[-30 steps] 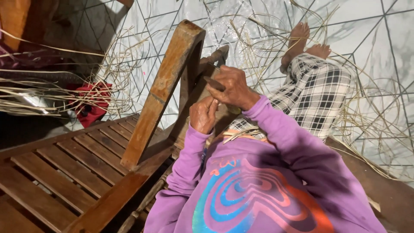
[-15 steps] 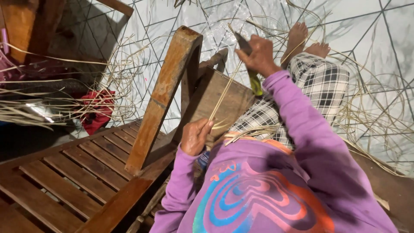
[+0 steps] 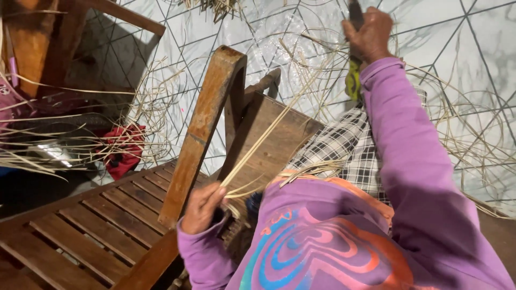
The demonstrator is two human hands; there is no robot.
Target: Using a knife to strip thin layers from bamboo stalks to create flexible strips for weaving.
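A pale tiled floor with dark diagonal joints fills the upper and right parts of the frame, strewn with thin, curling cane strands. A slatted wooden bench takes up the lower left, its boards running toward the bottom left corner. The person's purple shirt, printed with swirls of blue, pink and orange, covers the lower middle and right, and a black-and-white checked cloth over the legs shows just above it.

A worn wooden frame piece leans steeply from the bench up to the middle top of the frame, with a flat brown board propped just behind it. A loose bundle of pale cane strips lies across the left edge, and a red cloth sits beside it on the floor.

The right hand is raised at the top right, fist closed around a knife with a dark blade end above the fingers and a yellow-green handle below the wrist. The left hand is low in the middle, fingers pinched tight on the near end of a cane strip. That strip runs taut from the left hand diagonally upward across the board toward the right hand; its far end is lost among the floor strands.
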